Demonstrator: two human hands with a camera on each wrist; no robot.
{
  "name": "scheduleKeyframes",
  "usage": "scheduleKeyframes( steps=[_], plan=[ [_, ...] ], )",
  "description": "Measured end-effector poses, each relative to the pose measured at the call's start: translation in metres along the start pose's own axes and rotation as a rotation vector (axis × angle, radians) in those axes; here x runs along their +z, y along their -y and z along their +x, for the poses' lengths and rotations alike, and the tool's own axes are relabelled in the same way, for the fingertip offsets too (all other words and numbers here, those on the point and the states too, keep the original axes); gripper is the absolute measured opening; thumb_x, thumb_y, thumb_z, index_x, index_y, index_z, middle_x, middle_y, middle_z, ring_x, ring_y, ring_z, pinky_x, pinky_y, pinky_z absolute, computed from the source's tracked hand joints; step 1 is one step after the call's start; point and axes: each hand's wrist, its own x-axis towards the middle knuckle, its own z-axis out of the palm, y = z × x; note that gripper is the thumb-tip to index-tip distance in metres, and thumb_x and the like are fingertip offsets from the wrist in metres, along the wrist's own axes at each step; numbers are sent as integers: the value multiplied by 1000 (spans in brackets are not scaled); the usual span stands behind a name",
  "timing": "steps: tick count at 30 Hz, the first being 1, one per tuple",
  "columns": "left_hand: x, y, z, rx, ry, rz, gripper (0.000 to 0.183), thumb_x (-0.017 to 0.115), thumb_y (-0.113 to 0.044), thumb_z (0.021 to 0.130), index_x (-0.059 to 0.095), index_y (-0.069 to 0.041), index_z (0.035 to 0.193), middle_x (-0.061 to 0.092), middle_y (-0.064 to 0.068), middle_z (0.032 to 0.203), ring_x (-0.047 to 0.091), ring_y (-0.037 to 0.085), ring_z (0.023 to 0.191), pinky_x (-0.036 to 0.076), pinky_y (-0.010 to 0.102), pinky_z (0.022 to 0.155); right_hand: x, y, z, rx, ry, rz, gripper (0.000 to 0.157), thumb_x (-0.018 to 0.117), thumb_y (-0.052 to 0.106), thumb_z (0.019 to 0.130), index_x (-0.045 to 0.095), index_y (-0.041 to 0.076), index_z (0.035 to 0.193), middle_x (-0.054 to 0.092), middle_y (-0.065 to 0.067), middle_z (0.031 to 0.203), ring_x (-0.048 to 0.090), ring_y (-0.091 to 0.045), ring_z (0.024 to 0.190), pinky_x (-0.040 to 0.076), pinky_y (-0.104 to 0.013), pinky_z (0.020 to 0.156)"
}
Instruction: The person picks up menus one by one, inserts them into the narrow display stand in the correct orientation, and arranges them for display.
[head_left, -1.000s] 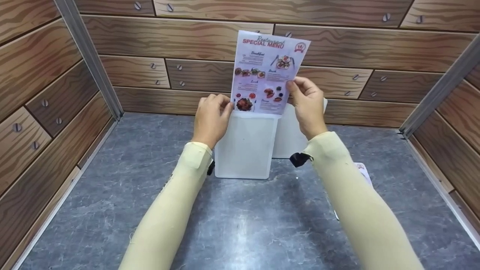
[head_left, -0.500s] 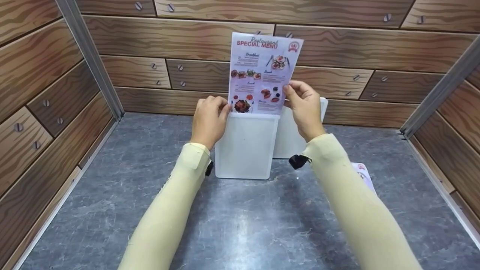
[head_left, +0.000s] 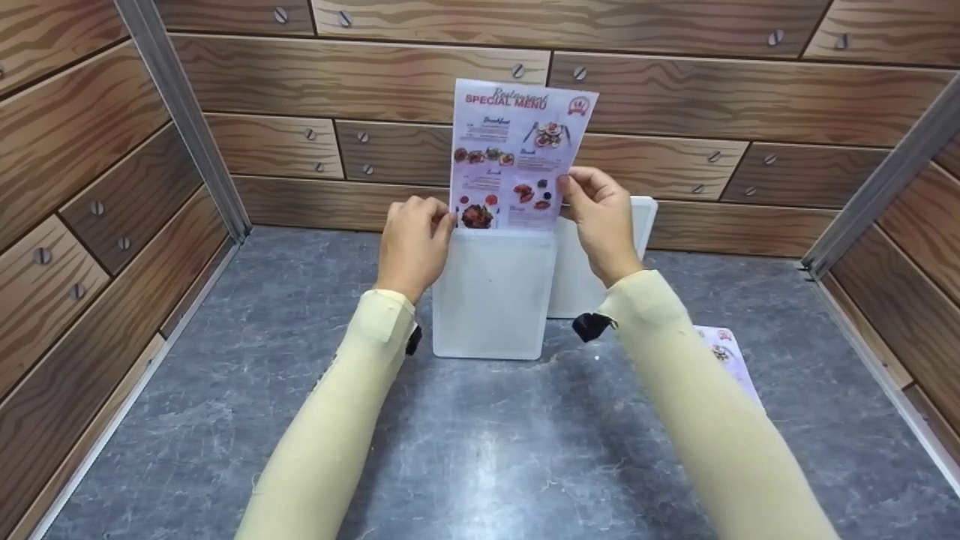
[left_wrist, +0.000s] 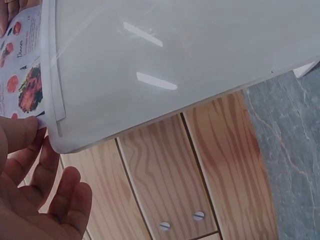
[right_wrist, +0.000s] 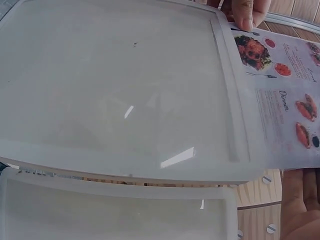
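A printed restaurant menu sheet (head_left: 517, 161) stands above the top edge of an upright, translucent white sign holder (head_left: 491, 296). Its lower edge meets the holder's slot, and in the right wrist view the edge of the menu (right_wrist: 280, 115) appears just inside the rim. My left hand (head_left: 412, 244) pinches the sheet's lower left corner beside the holder's top corner; in the left wrist view, the other fingers of that hand (left_wrist: 40, 185) curl loosely below. With thumb and fingers, my right hand (head_left: 600, 225) pinches the sheet's right edge about halfway down.
A second white sign holder (head_left: 577, 285) stands behind and to the right of the first. Another menu (head_left: 724, 352) lies on the grey marbled table (head_left: 300, 420), partly hidden by the right sleeve. Wood-patterned walls (head_left: 420, 67) enclose the back and sides.
The menu sheet has shifted left and down, and stands straighter over the holder. Both hands have moved slightly left and down with it. More of the menu on the table shows.
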Motion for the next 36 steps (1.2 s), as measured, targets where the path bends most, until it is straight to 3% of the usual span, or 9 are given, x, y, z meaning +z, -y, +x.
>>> scheduleKeyframes(
  steps=[10, 14, 19, 31, 36],
  plan=[
    [-1, 0, -2, -22, 3, -11, 19, 65, -25, 103, 74, -8, 103, 67, 7, 100, 56, 27, 104, 47, 39, 91, 1, -3, -3, -8, 6, -17, 16, 63, 8, 102, 70, -3, 111, 72, 1, 94, 70, -11, 88, 60, -29, 82],
    [-1, -2, -2, -21, -37, -66, 21, 64, -27, 104, 72, -9, 111, 67, 6, 104, 56, 25, 103, 47, 38, 91, 1, -6, -5, 4, 17, 0, 13, 63, 4, 102, 70, -4, 109, 73, 2, 92, 69, -10, 87, 59, -28, 83],
    [-2, -5, 1, 10, -98, -116, 18, 63, -24, 105, 71, -8, 106, 68, 7, 102, 56, 25, 99, 46, 39, 89, 0, -6, -6, 11, 42, -9, 12, 64, 7, 102, 71, -1, 108, 73, 1, 96, 69, -11, 93, 59, -29, 85],
    [-1, -3, -1, 23, -103, -110, 16, 64, -19, 104, 72, -6, 102, 70, 8, 97, 58, 27, 96, 46, 40, 89, -1, -8, -6, 17, 25, -57, 11, 59, 3, 104, 69, 1, 106, 72, -1, 98, 70, -11, 93, 59, -29, 89],
    [-2, -5, 0, 14, -176, -202, 18, 62, -23, 105, 70, -7, 106, 67, 7, 97, 57, 23, 94, 46, 39, 86, -3, -12, -8, 41, 46, -93, 11, 59, 3, 104, 70, 1, 106, 70, 1, 97, 67, -10, 93, 57, -27, 88]
  ],
)
